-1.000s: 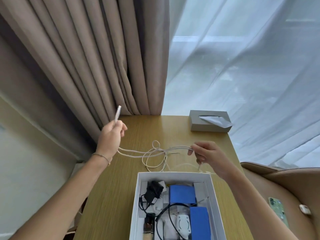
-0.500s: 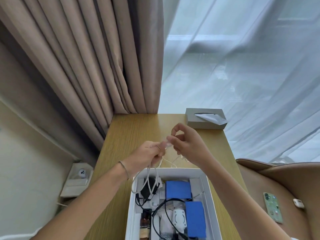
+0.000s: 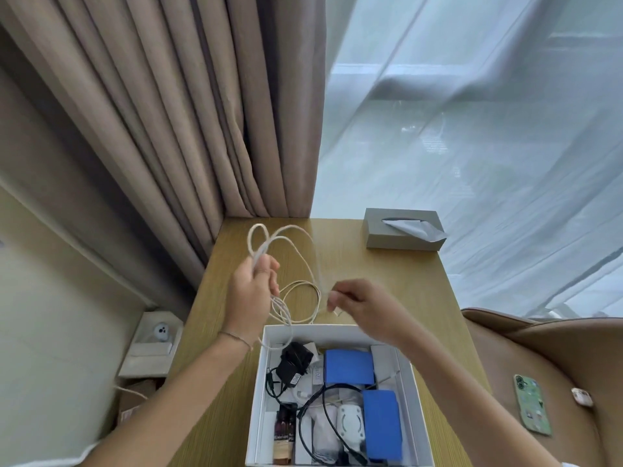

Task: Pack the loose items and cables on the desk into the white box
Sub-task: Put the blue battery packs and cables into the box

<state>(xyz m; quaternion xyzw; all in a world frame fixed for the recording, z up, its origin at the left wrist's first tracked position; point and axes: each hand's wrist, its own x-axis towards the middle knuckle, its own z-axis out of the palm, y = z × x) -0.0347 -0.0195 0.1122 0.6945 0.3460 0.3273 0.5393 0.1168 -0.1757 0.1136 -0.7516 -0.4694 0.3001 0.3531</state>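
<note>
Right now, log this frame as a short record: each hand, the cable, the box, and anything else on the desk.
left hand: grips gathered loops of the white cable, raised above the desk
right hand: pinches the cable's end near its plug
cable: not yet in the box; loops hang from the left hand over the box's far left corner
white box: open, holds blue packs, black adapter, black cord
desk: grey tissue box at far right corner

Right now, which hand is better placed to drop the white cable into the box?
Left. The left hand grips the bundled loops of the white cable, and some already hang over the white box. The right hand only pinches one end.
</note>
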